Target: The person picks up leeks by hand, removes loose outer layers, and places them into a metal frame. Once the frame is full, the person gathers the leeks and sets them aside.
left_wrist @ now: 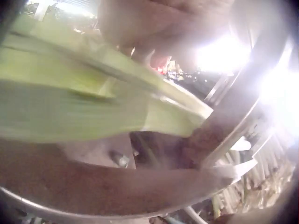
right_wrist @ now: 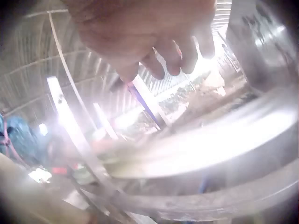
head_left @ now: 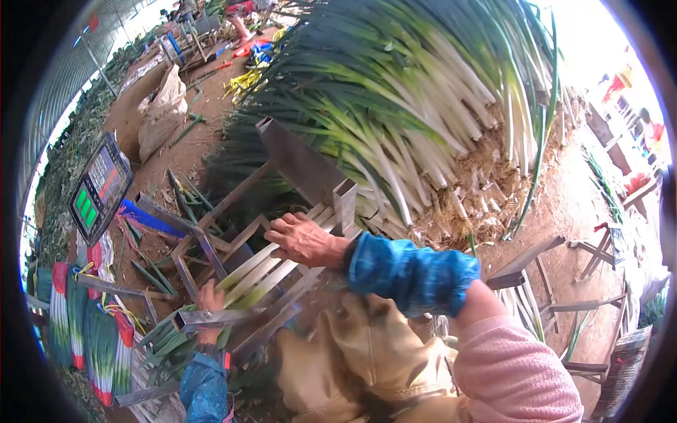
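Several long green onions (head_left: 262, 273) lie along a metal frame (head_left: 243, 338) in front of the person, white shafts toward the right, leaves toward the left. My right hand (head_left: 305, 240) is over the white shafts, palm down. In the right wrist view its fingers (right_wrist: 173, 63) extend above the blurred shafts, not curled round them. At the leafy end is my left hand (head_left: 210, 303), partly hidden behind a metal post of the frame. Blurred at the top of the left wrist view, that hand is above the green onions (left_wrist: 93, 114); its grip cannot be made out.
A large heap of green onions (head_left: 423, 92) lies beyond the frame, roots toward the right. A scale display (head_left: 102, 189) stands at the left, above bundles (head_left: 106, 338) tied with red and white bands. A sack (head_left: 163, 113) stands behind. Another metal stand (head_left: 525, 268) is at the right.
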A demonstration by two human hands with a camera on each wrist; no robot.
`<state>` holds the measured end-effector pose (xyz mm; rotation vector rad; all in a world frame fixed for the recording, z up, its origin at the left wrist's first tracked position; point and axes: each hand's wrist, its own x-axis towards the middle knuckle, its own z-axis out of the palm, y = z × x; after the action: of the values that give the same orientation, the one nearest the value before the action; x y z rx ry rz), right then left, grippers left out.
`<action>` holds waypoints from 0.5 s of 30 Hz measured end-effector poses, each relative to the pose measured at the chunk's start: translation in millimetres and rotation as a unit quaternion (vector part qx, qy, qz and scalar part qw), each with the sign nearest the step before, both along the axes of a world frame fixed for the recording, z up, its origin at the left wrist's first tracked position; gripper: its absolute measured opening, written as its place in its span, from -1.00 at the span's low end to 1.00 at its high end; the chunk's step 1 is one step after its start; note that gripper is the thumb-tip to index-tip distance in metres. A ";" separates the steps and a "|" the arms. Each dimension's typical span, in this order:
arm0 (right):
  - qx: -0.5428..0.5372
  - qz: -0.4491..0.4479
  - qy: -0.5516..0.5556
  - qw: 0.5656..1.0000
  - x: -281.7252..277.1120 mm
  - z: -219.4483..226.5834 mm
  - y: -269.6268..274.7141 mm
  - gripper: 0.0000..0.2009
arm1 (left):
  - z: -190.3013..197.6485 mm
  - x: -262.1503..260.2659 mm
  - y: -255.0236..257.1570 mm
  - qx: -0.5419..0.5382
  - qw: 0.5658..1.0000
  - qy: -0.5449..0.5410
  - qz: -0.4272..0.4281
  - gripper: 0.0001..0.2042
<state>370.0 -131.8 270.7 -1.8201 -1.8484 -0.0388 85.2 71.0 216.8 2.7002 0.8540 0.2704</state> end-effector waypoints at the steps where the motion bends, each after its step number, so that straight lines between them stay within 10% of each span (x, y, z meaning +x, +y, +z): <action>1: 0.038 0.002 -0.002 0.999 4.6 28.1 -18.8 -0.62 | 1.9 -3.5 0.4 -0.013 0.999 -0.050 0.016 -0.63; 5: 0.116 -0.019 -0.065 0.991 78.2 72.9 -102.8 -0.59 | 29.5 -37.6 -16.8 -0.105 0.974 -0.174 0.099 -0.67; 9: 0.038 -0.353 -0.044 0.934 179.8 63.0 -182.2 -0.55 | 75.3 -79.5 -35.0 -0.137 0.967 -0.170 0.134 -0.69; 11: -0.032 -0.425 -0.190 0.885 221.2 64.8 -214.6 -0.52 | 92.7 -95.7 -45.7 -0.146 0.959 -0.181 0.165 -0.68; 15: 0.000 -0.524 -0.101 0.846 292.9 49.8 -239.1 -0.44 | 102.9 -121.4 -64.6 -0.145 0.946 -0.196 0.214 -0.68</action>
<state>662.9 -371.0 320.5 -2.6670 -0.7267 -0.6371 -36.2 6.4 319.8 2.0682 1.2288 0.6887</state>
